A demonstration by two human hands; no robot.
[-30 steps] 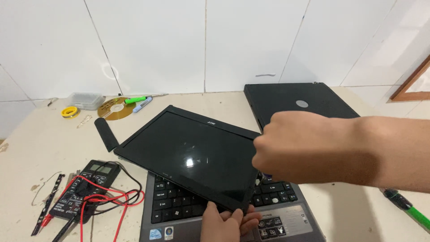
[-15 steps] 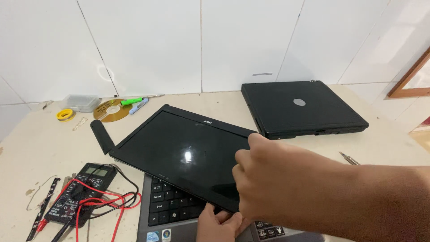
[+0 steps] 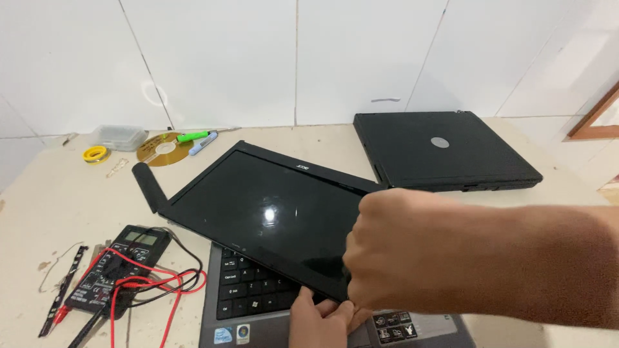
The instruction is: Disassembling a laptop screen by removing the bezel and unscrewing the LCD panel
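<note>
A black laptop screen panel (image 3: 271,212) is held tilted above a grey laptop base (image 3: 251,293) with a black keyboard. My right hand (image 3: 393,251) reaches in from the right and is closed around the panel's near right corner. My left hand (image 3: 319,322) comes up from the bottom edge of the view and grips the panel's near edge from below, just beside the right hand. The panel's glass is dark and reflects a light spot. Part of the keyboard is hidden under the panel.
A closed black laptop (image 3: 445,151) lies at the back right. A multimeter (image 3: 119,264) with red and black leads sits left of the base. A black strip (image 3: 147,187), a disc (image 3: 164,149), a green marker (image 3: 193,136), a yellow roll (image 3: 96,154) and a clear box (image 3: 119,136) lie at the back left.
My right hand has slid down along the panel's right side to its near corner, close to my left hand. The panel stays tilted over the base.
</note>
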